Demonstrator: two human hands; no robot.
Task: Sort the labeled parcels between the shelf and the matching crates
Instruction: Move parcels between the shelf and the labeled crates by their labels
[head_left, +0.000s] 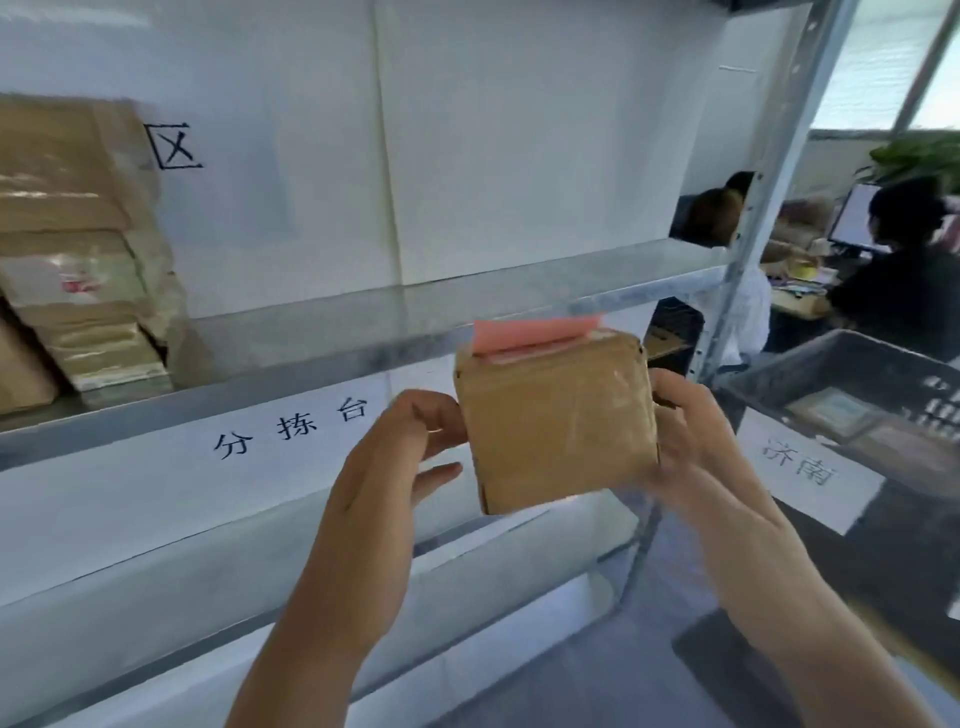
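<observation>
One small square parcel of brown cardboard wrapped in clear tape (558, 415), pink label strip standing up at its top edge, held in the air before the grey metal shelf (311, 332), left hand (400, 457) and right hand (691, 431) each pinching an opposite side edge. Grip judged to keep the label readable for matching. Dark plastic crate with white paper sign (810, 364): near, at right; stacked brown parcels (78, 260) on the shelf at left.

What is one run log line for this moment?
parcel: brown, pink label on top | left hand: holds left side | right hand: holds right side | position: in front of shelf | crate: at right
</observation>
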